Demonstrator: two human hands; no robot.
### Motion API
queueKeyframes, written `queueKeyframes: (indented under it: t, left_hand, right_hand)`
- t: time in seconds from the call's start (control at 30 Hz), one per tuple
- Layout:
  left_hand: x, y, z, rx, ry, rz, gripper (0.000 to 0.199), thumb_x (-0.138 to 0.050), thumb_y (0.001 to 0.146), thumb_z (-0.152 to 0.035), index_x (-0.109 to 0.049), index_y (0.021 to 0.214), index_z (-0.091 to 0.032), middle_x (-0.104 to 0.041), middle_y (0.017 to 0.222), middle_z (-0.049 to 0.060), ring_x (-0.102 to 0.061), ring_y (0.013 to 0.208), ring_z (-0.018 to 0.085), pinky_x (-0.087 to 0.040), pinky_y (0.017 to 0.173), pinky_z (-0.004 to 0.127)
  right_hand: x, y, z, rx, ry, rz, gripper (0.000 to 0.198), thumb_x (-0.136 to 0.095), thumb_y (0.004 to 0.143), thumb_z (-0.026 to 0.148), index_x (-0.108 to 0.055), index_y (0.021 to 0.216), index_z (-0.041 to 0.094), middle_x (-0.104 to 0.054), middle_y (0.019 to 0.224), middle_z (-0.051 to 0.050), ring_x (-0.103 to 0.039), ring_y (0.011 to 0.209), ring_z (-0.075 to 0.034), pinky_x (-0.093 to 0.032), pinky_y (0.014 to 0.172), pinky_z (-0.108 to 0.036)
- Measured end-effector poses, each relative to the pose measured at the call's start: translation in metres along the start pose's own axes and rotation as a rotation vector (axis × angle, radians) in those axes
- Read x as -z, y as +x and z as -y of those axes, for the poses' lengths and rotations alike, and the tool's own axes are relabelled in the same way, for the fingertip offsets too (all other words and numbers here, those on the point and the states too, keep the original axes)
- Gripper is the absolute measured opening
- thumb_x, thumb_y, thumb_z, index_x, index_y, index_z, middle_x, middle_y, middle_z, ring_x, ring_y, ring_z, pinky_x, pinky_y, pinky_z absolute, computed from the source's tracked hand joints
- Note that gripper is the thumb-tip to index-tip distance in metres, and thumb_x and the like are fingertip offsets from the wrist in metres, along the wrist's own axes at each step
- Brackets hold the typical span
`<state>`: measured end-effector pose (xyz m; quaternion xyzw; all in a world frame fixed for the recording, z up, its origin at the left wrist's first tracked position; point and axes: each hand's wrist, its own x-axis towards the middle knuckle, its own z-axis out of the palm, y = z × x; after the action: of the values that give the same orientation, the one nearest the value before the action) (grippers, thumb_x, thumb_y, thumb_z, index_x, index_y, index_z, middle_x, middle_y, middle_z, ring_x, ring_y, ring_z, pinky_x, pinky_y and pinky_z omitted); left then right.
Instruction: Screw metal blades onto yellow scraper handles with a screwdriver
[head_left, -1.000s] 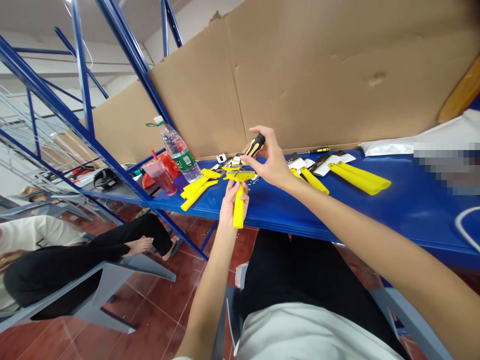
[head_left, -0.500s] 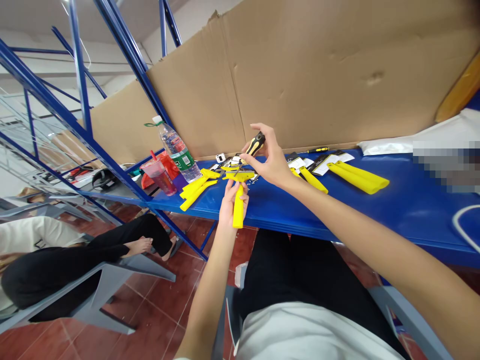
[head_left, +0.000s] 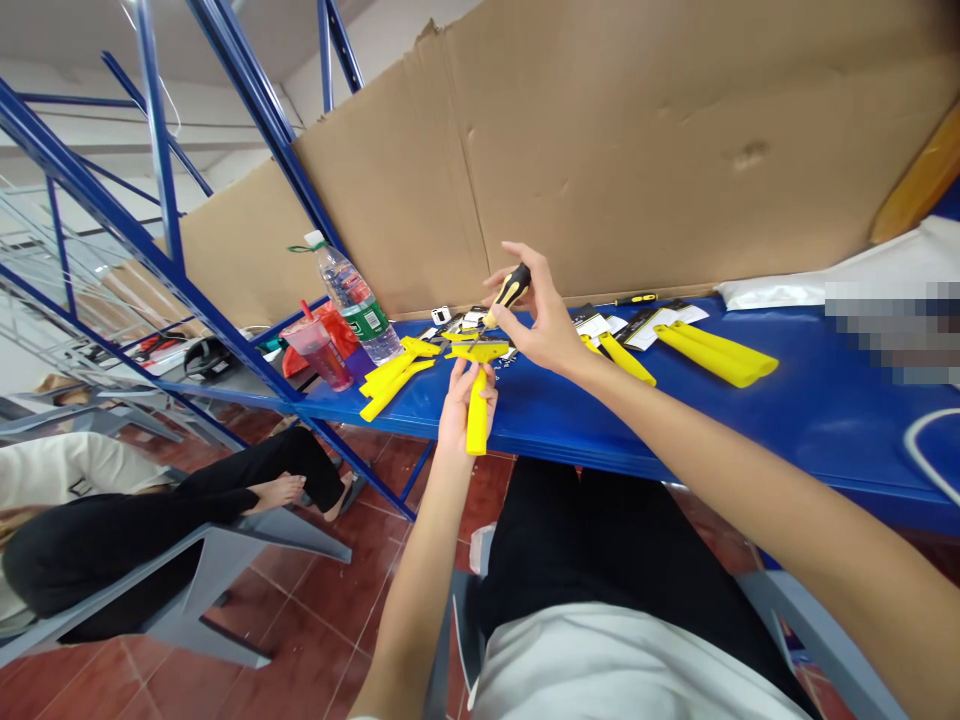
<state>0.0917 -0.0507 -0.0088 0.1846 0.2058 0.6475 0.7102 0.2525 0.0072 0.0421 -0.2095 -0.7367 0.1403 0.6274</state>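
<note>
My left hand (head_left: 453,412) is wrapped round a yellow T-shaped scraper (head_left: 477,418), its wide head up and its handle pointing down toward me. In my right hand (head_left: 546,322) is a black-and-yellow screwdriver (head_left: 512,287), gripped by the handle and tilted. Its shaft runs down to the scraper's head; whether the tip sits in a screw is too small to tell. Small screws (head_left: 504,366) lie on the blue table just behind the head. To the left rest several yellow scraper parts (head_left: 394,375), and to the right are more yellow handles (head_left: 716,352).
A water bottle (head_left: 358,305) and a pink cup (head_left: 322,352) stand at the left by a blue rack post (head_left: 255,90). Cardboard (head_left: 637,150) walls the back. Packaging cards (head_left: 660,322) and another screwdriver (head_left: 636,299) lie behind. A person's legs (head_left: 225,490) are at left.
The fingers of my right hand have shifted slightly round the screwdriver handle, which is turned and tilted a little differently. My left hand and the scraper are nearly still.
</note>
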Motion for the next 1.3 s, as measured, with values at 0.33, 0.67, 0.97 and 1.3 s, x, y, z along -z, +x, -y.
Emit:
queueKeyframes:
  t: [0.33,0.67,0.97,1.3]
  left_hand:
    - [0.001,0.001,0.000,-0.017,0.022,-0.006,0.046,-0.061,0.104,-0.004,-0.056,0.140,-0.032,-0.070,0.127,0.007,-0.077,0.093,0.010,-0.048,0.056,0.010]
    - [0.000,0.001,0.000,-0.020,0.017,-0.005,0.037,-0.057,0.107,-0.005,-0.058,0.134,-0.030,-0.070,0.125,0.005,-0.075,0.089,0.007,-0.047,0.056,0.008]
    - [0.002,0.002,0.001,-0.033,0.057,-0.015,0.037,-0.060,0.105,-0.004,-0.060,0.132,-0.030,-0.070,0.126,0.006,-0.076,0.095,0.010,-0.047,0.056,0.010]
    - [0.006,0.005,0.003,-0.054,0.026,0.013,0.038,-0.064,0.102,-0.003,-0.056,0.130,-0.028,-0.071,0.117,0.004,-0.076,0.090,0.011,-0.047,0.056,0.011]
  right_hand:
    - [-0.002,0.002,-0.004,0.019,0.037,0.048,0.084,-0.064,0.105,0.056,-0.024,0.176,0.036,-0.070,0.135,-0.010,-0.076,0.117,-0.034,-0.065,0.105,-0.061]
    - [-0.002,0.000,0.001,0.062,0.102,0.150,0.088,-0.060,0.106,0.060,-0.016,0.178,0.036,-0.063,0.153,-0.012,-0.072,0.129,-0.035,-0.060,0.113,-0.061]
    - [-0.001,0.002,-0.004,-0.065,0.018,0.028,0.074,-0.069,0.102,0.054,-0.037,0.166,0.039,-0.070,0.122,-0.006,-0.078,0.112,-0.034,-0.068,0.101,-0.059]
    - [-0.002,-0.002,0.000,-0.047,0.011,0.029,0.076,-0.065,0.103,0.054,-0.031,0.169,0.038,-0.069,0.128,-0.010,-0.075,0.112,-0.033,-0.066,0.101,-0.060]
